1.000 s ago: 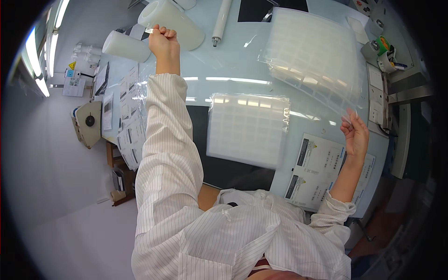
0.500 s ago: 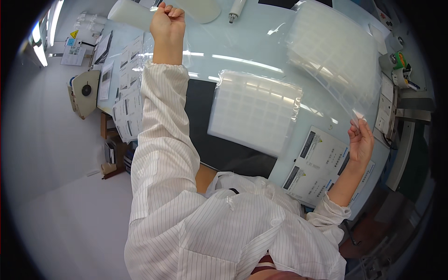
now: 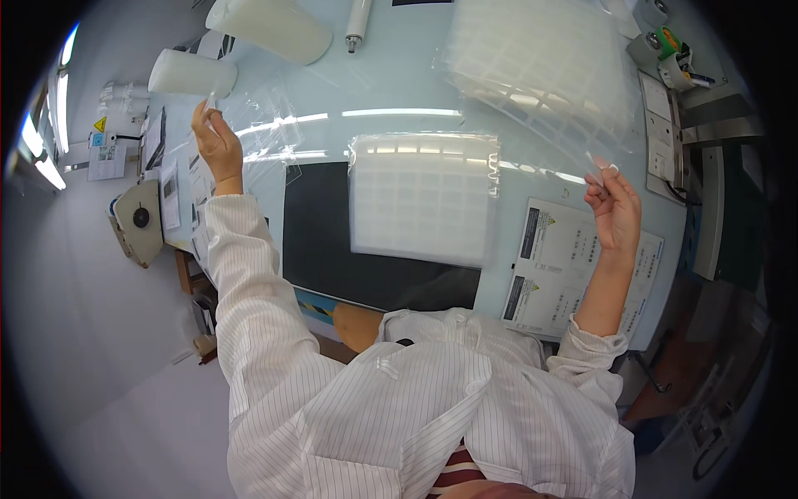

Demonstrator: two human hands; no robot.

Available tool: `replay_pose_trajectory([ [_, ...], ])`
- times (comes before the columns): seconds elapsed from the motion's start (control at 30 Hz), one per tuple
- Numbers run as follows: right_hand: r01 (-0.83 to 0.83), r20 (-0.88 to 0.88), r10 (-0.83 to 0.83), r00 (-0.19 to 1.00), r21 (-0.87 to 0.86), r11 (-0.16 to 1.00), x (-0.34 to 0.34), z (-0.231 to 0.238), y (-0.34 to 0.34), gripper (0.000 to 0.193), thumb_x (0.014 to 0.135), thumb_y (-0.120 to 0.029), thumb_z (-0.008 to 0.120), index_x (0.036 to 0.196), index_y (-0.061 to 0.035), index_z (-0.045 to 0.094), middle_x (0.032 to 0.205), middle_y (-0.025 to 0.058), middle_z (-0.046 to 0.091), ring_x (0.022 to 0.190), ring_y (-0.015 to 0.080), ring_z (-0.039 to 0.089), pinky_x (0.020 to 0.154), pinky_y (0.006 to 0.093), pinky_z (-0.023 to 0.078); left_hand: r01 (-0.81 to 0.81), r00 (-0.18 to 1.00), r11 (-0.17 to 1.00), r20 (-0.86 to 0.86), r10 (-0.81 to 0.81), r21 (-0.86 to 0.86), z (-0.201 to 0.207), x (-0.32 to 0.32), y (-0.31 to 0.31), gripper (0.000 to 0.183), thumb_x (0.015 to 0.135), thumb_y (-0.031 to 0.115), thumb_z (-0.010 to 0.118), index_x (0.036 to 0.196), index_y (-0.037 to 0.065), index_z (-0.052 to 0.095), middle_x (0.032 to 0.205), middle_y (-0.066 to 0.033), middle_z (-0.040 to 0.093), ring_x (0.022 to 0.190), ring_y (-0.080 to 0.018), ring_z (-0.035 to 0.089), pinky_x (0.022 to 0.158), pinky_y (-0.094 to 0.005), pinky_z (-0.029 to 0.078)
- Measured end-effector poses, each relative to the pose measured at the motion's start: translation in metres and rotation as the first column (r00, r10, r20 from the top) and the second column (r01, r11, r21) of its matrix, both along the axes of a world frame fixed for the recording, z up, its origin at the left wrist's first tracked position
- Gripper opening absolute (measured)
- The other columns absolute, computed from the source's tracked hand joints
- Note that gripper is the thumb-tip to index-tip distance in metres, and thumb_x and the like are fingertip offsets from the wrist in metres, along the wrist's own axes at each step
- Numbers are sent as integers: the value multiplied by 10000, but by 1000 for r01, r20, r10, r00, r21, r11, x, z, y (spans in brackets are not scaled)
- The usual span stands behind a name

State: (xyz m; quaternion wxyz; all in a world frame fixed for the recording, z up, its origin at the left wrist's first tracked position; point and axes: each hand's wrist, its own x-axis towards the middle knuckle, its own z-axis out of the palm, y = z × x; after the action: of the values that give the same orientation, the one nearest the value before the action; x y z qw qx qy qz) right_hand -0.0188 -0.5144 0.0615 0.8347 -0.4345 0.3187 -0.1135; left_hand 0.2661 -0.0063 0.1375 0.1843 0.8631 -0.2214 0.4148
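My left hand (image 3: 219, 150) is at the far left of the table, thumb and fingers pinched on a bit of clear plastic film (image 3: 268, 125) that lies crumpled to its right. My right hand (image 3: 617, 208) pinches the near corner of a large clear plastic bag (image 3: 540, 71) at the right. White gridded sheets show through that bag. Between my hands, a smaller clear bag of white gridded sheets (image 3: 422, 200) lies flat, partly over a black mat (image 3: 316, 224). Neither hand touches it.
Two white rolls (image 3: 270, 32) stand or lie at the back left. A white cylindrical tool (image 3: 357, 25) lies at the back. Printed sheets (image 3: 553, 258) lie under my right forearm. A pen cup (image 3: 677, 73) and tape rolls sit at the right edge.
My left hand has come back from the far side, moving left and nearer, its fist now a pinch. My right hand keeps its pinch on the bag corner. The whole view has shifted.
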Motion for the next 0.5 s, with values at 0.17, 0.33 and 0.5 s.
replay_pose_trajectory([
  [0.17, -15, -12, 15, 1000, -7, 1000, 2, 8, 7, 292, 926, -99, 571, 1158, 77, 569, 841, 153, 669, 652, 124, 642, 605, 222, 556, 41, 954, 976, -298, 26, 216, -35, -13, -25, 307, 881, -19, 502, 1180, 16, 564, 922, -151, 650, 865, -294, 627, 815, -377, 475],
  [0.33, -7, 5, 7, 1000, -18, 1000, 3, 15, 10, 312, 928, -100, 566, 1178, 85, 558, 836, 154, 667, 643, 123, 639, 600, 227, 557, -48, 994, 973, -86, 69, 226, -76, -27, -13, 235, 874, 0, 536, 1099, 37, 593, 1021, -153, 663, 766, -335, 638, 652, -381, 513],
  [0.5, -30, -10, 29, 1000, -36, 999, 2, 14, 14, 327, 930, -102, 563, 1197, 86, 545, 833, 142, 665, 645, 118, 634, 600, 221, 552, -153, 935, 900, -234, 265, 408, -86, -23, 35, 255, 920, 126, 575, 1160, 43, 553, 1039, -174, 648, 902, -343, 638, 741, -394, 520],
])
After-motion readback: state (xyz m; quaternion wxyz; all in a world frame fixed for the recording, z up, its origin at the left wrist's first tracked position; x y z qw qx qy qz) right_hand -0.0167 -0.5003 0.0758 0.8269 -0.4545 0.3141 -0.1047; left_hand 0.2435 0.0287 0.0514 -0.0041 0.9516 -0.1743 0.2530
